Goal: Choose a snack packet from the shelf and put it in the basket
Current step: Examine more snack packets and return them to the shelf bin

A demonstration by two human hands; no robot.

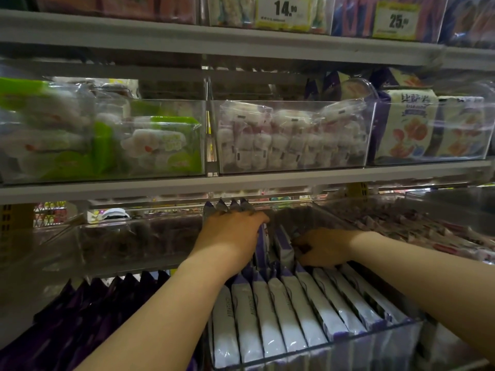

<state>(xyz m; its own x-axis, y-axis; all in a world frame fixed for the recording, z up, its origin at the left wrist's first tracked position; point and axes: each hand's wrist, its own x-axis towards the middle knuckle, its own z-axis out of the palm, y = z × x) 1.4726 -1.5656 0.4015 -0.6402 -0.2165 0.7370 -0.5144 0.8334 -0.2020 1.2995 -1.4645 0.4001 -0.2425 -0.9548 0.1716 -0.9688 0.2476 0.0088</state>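
Snack packets (294,317): white with purple ends, standing on edge in a close row that runs from front to back of a clear bin (321,352) on the lower shelf (241,183).
Candidate packet (283,243): one packet raised and tilted out of the row, lying between the two hands near the back of the bin.
Left hand (233,234): reaches deep into the bin. Its fingers (257,218) curl over a bundle of upright packets whose crimped tops show behind the knuckles, and they grip that bundle.
Right hand (324,247): rests low on the row just right of the candidate packet. Its fingers (300,243) point toward the packet, but the tips are dark and sunk among the wrappers, so it cannot be told whether they pinch anything.
Basket: not in view.
Stage, as judged: selection is under way. No packet is clear of the bin yet.
Risk 1: the row is tightly packed, so lifting one packet may drag its neighbours up and spill them over the bin wall.
Risk 2: releasing the held bundle may let it slump into the gap and trap the candidate packet.
Risk 3: the glossy wrappers look slippery, so a shallow pinch may lose the packet on the way to the unseen basket.
Neighbours: dark purple packets (93,303) lie to the left. Bins of green-wrapped sweets (160,145) and pale sweets (289,137) stand on the shelf above, and yellow price tags (285,9) hang higher up.
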